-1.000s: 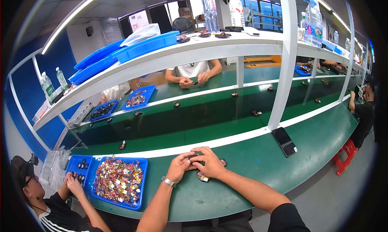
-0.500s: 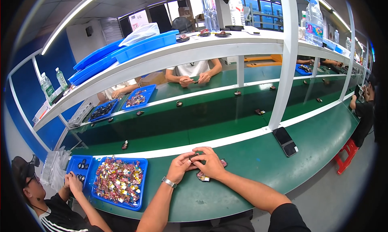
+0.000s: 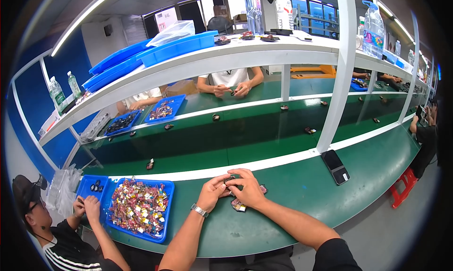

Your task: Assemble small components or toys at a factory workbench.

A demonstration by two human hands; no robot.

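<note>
My left hand [image 3: 212,194] and my right hand [image 3: 248,191] meet above the green bench [image 3: 288,191]. Their fingertips close together on a small black part [image 3: 230,180], mostly covered by the fingers. Just under the right hand lies a small assembly [image 3: 238,205] with reddish and pale pieces. Another dark, reddish piece [image 3: 263,189] shows beyond the right wrist. To the left of my left forearm, a blue tray [image 3: 171,209] is heaped with small reddish, white and yellow components [image 3: 139,207].
A black phone [image 3: 335,167] lies right, by the white upright [image 3: 336,82]. Beyond the white rail, a green conveyor surface [image 3: 226,146] carries scattered small parts. At left a co-worker [image 3: 61,233] handles something beside a smaller blue tray [image 3: 94,186]. Overhead, a shelf [image 3: 198,58] holds trays and bottles.
The whole view has shifted slightly. My hands stay together on the black part, with the fingers barely changed. The co-worker's hands at left have risen a little.
</note>
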